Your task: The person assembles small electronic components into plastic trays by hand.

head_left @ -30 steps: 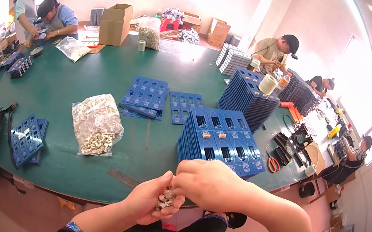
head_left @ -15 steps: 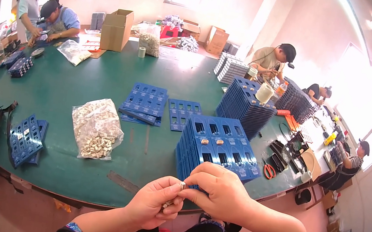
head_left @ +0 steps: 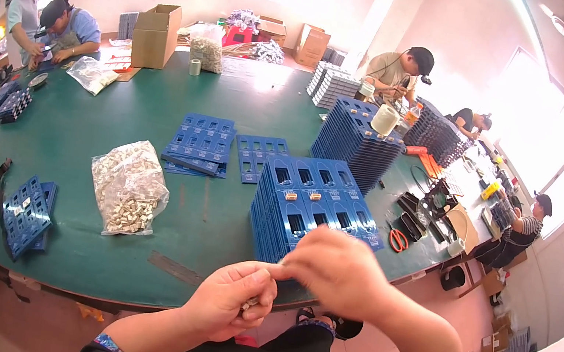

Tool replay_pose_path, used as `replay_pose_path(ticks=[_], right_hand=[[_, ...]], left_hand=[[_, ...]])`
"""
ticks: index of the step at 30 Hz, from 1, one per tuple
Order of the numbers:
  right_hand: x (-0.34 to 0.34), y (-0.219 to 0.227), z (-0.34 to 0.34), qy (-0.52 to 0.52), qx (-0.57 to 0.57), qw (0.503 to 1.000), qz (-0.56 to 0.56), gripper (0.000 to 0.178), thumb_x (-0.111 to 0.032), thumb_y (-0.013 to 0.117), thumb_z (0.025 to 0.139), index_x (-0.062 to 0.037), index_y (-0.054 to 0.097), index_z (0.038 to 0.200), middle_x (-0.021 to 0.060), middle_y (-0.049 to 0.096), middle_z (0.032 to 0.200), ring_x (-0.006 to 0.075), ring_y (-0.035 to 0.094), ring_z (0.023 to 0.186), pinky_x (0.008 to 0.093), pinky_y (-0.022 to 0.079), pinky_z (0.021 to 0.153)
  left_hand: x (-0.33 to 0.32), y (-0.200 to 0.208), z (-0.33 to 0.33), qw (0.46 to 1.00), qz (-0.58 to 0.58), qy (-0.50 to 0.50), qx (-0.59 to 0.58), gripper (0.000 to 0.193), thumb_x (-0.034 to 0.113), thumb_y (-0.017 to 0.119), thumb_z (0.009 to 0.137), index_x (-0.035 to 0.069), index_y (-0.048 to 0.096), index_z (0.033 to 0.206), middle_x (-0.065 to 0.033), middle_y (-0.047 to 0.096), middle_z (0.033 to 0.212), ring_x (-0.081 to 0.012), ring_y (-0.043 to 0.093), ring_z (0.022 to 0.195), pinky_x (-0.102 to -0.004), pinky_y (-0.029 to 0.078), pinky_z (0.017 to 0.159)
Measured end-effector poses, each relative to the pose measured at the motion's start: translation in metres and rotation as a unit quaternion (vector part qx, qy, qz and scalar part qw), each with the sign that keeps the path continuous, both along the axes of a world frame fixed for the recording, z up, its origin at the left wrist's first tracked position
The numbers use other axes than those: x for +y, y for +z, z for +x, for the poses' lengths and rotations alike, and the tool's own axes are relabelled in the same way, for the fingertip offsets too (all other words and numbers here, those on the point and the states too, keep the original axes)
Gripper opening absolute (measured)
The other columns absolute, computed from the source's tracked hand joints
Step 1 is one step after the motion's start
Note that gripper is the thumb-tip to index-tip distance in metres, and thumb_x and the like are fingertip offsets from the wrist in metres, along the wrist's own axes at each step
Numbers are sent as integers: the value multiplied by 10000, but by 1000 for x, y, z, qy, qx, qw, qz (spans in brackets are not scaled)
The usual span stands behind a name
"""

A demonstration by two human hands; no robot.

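My left hand (head_left: 236,298) is closed at the table's near edge, its fingers curled round a few small cream connectors (head_left: 248,305). Against its thumb tip rest the fingertips of my right hand (head_left: 332,270), bent in a pinch and blurred by motion. What sits between them is too small to make out. Just beyond my right hand rises a tall stack of blue circuit boards (head_left: 291,207). Two cream connectors (head_left: 314,197) lie on its top board. A clear plastic bag (head_left: 128,188) full of similar pieces lies to the left on the green table.
More blue boards lie flat in the middle (head_left: 202,142) and at the left (head_left: 27,214). A taller board stack (head_left: 358,144) bears a white roll (head_left: 385,119). Orange-handled scissors (head_left: 398,241) lie at the right edge. Several people work round the table.
The whole view has shifted a little. My right hand has rolled forward over the left thumb and blurred; the connector earlier seen between the fingertips is now mostly hidden.
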State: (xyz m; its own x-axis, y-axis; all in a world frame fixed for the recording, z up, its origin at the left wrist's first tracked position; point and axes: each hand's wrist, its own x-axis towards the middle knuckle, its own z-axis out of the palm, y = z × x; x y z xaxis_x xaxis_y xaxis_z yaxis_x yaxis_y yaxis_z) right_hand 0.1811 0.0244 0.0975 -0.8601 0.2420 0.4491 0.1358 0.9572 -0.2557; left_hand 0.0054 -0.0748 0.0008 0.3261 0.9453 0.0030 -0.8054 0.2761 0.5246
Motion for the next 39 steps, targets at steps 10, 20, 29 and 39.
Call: replay_pose_path(ticks=[10, 20, 29, 39], right_hand=[[24, -13, 22, -137, -45, 989, -43, 107, -151, 698, 874, -53, 722, 912, 90, 638, 882, 281, 649, 807, 371, 521, 707], [22, -11, 23, -113, -51, 992, 0, 103, -164, 707, 866, -69, 721, 903, 86, 626, 874, 277, 644, 805, 376, 521, 692], [22, -11, 25, -112, -62, 991, 31, 92, -166, 708, 861, -78, 712, 889, 76, 620, 870, 272, 643, 804, 377, 524, 689], [21, -14, 20, -106, -54, 991, 62, 89, -175, 719, 847, -92, 716, 879, 60, 620, 853, 250, 643, 773, 361, 526, 669]], left_hand=[[9, -17, -8, 998, -35, 48, 29, 311, 160, 460, 1044, -9, 534, 1294, -32, 564, 800, -74, 429, 571, -191, 316, 446], [10, -21, -12, 998, -38, 50, 29, 303, 152, 474, 1035, -10, 539, 1281, -35, 562, 805, -73, 424, 573, -191, 316, 444], [9, -23, -14, 998, -34, 54, 26, 285, 152, 481, 1033, -10, 558, 1254, -36, 561, 812, -73, 430, 572, -187, 313, 435], [10, -24, -14, 998, -34, 51, 23, 265, 150, 479, 1034, -8, 571, 1226, -39, 567, 806, -74, 435, 570, -187, 316, 431]])
